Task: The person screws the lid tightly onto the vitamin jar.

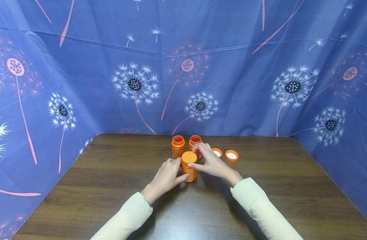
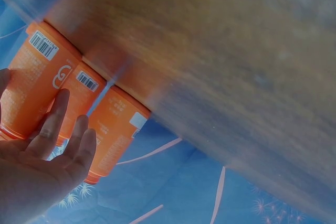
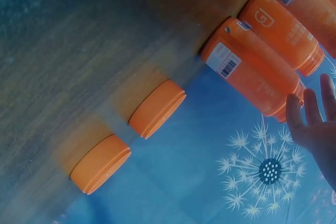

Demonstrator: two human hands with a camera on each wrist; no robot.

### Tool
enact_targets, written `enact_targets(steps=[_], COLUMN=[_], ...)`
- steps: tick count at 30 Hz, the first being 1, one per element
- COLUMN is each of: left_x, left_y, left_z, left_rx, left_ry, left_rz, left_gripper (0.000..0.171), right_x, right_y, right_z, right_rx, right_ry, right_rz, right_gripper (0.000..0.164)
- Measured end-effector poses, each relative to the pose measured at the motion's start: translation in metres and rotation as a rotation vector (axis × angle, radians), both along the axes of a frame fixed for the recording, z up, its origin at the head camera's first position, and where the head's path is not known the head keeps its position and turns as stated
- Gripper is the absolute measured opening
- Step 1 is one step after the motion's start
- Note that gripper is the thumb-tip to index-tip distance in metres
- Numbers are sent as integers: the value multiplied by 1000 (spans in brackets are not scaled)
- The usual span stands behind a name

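An orange jar with its orange lid on stands upright on the table, between both hands. My left hand holds its left side, thumb across the lower front and fingers at the side and behind. In the left wrist view, this jar lies between thumb and fingers. My right hand is around the lid, thumb on its front edge and the other fingers arched behind it. Two lidless orange jars stand just behind, a left one and a right one partly hidden by the right hand.
Right of the jars, two loose orange lids lie white inside up, the nearer lid beside the other lid, which the right hand partly covers. The brown wooden table ends at a blue dandelion-print cloth behind and at both sides.
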State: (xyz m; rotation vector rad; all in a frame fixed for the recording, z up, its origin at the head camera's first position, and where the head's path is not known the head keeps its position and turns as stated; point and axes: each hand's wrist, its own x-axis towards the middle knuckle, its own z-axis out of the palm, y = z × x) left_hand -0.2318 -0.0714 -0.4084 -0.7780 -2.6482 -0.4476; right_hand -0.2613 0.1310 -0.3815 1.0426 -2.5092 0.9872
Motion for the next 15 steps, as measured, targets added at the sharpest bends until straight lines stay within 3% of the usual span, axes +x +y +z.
enact_targets(steps=[8, 15], left_x=[0, 1], left_y=[0, 0], left_z=[1, 0], left_rx=[1, 13], left_ry=[-5, -11], left_rz=[4, -5], left_gripper=[43, 44], right_x=[1, 1], right_y=[0, 5], right_z=[0, 4], right_rx=[21, 28], right_ry=[-26, -104], right_rz=[-33, 52], right_gripper=[59, 59])
